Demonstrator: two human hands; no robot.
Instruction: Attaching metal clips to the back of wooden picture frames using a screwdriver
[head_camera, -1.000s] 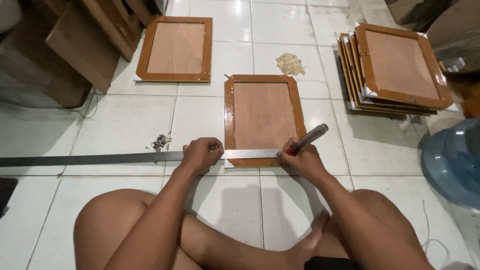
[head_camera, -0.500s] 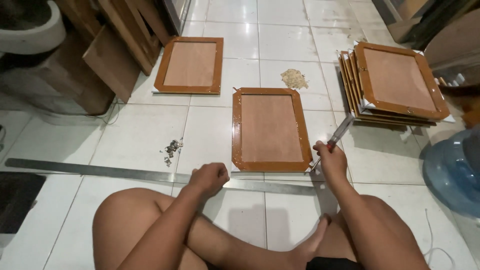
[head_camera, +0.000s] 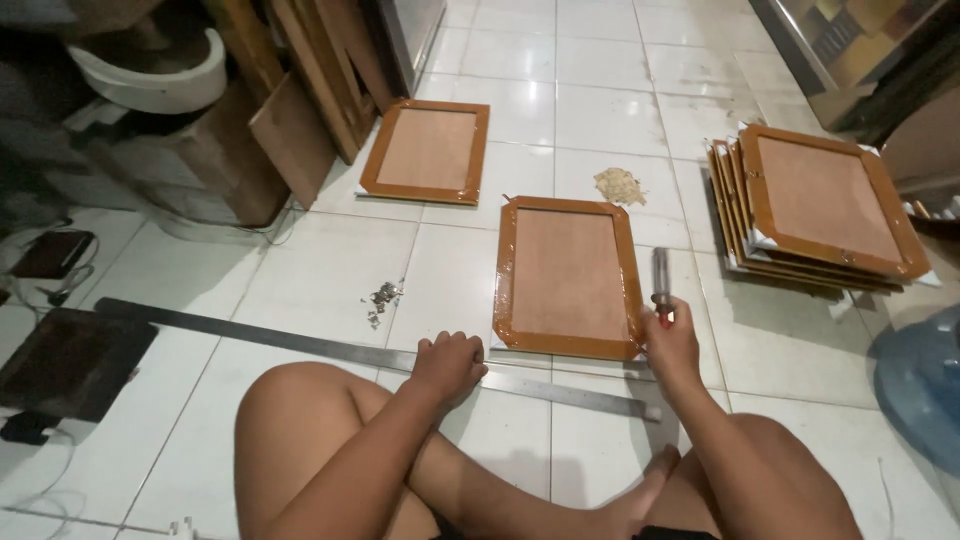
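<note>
Right grip: my right hand (head_camera: 672, 345) is closing around a red-handled cutter (head_camera: 661, 285), its blade pointing up and away from me, just beside the right edge of the nearest frame.
Left grip: my left hand (head_camera: 450, 365) is pressing down, fingers curled, on the long metal ruler (head_camera: 300, 343).
Ruler: it is lying across the floor in front of my crossed legs, running along the near edge of the frame.
Frame: the brown-taped picture frame (head_camera: 567, 275) is lying back up, between my two hands and just beyond them.
Floor: white tiles (head_camera: 610, 70) are carrying everything; a small pile of metal bits (head_camera: 381, 301) is sitting left of the frame, a sawdust heap (head_camera: 620, 185) beyond it.
Room: a second frame (head_camera: 428, 150) is lying farther off, a stack of frames (head_camera: 815, 210) at right, wooden boards (head_camera: 300, 90) leaning at upper left.
</note>
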